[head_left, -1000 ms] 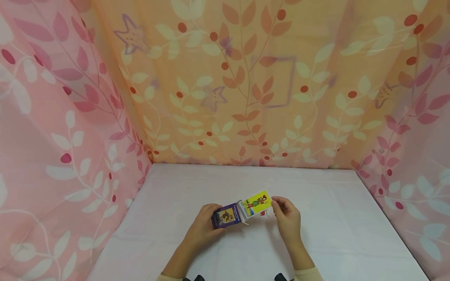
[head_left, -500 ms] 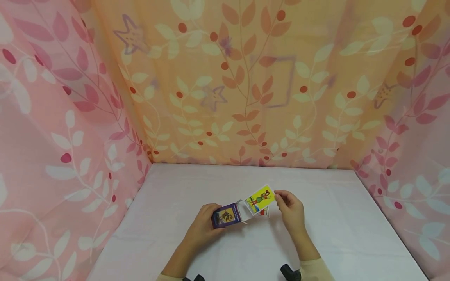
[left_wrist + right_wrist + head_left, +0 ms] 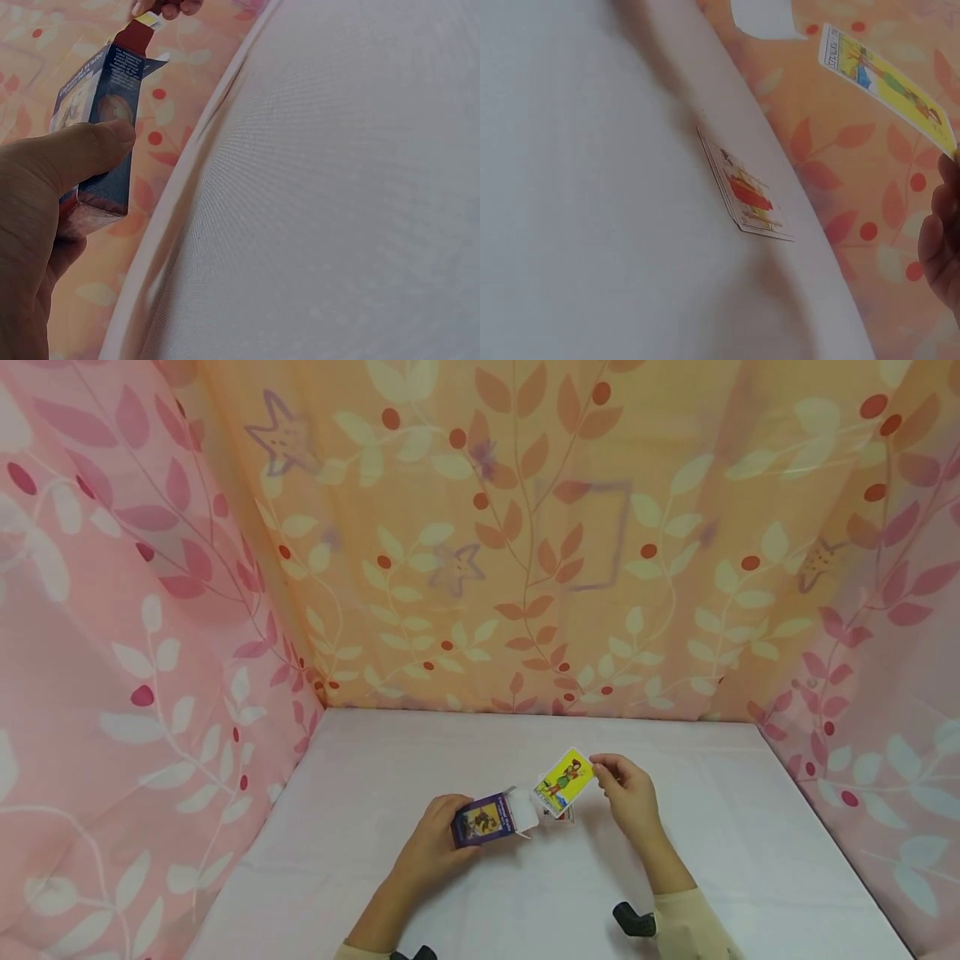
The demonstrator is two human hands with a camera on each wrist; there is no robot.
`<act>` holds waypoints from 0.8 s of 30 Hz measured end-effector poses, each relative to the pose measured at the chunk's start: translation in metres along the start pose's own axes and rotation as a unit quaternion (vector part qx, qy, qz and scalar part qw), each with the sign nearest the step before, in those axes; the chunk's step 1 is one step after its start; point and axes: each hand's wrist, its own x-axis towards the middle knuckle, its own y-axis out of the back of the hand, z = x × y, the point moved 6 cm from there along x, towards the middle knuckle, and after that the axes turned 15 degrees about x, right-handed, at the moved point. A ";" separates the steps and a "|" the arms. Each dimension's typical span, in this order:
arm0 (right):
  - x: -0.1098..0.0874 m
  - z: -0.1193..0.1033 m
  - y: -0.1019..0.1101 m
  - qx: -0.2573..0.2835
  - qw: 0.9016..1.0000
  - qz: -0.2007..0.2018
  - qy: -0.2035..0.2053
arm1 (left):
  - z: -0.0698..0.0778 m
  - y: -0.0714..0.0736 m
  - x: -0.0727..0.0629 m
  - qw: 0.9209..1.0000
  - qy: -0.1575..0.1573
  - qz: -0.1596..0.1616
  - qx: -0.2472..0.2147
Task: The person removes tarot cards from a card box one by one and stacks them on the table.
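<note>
My left hand (image 3: 433, 847) grips a dark blue card box (image 3: 476, 823), thumb along its narrow side in the left wrist view. The box's white flap (image 3: 522, 808) stands open toward the right. Between thumb and fingers, my right hand (image 3: 630, 793) pinches a yellow tarot card (image 3: 564, 782) by its corner; a standing figure is printed on it. This card is clear of the box, up in the air. Below it on the table lies a small stack of cards (image 3: 746, 191), the top one showing a red figure; in the head view the held card partly covers it.
A white cloth covers the table (image 3: 375, 760). Floral curtains enclose it at the back (image 3: 420, 635) and on both sides. Black straps or mounts (image 3: 634, 919) sit at the wrists near the front.
My right hand has moved right and away from me, drawing the yellow tarot card off from the box flap. The left hand and box have stayed in place.
</note>
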 end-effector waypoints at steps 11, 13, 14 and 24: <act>0.018 0.005 -0.006 -0.055 0.997 -0.053 -0.012 | 0.002 0.001 -0.002 1.000 -0.002 0.002 0.005; 0.020 0.008 -0.007 -0.065 0.995 -0.067 -0.022 | 0.002 0.001 -0.002 1.000 0.000 -0.003 0.005; 0.022 0.010 -0.008 -0.070 0.994 -0.073 -0.027 | 0.002 0.001 -0.002 1.000 0.001 -0.003 0.004; 0.037 0.028 -0.016 -0.102 0.983 -0.135 -0.070 | 0.000 0.001 0.000 1.000 -0.005 0.002 0.003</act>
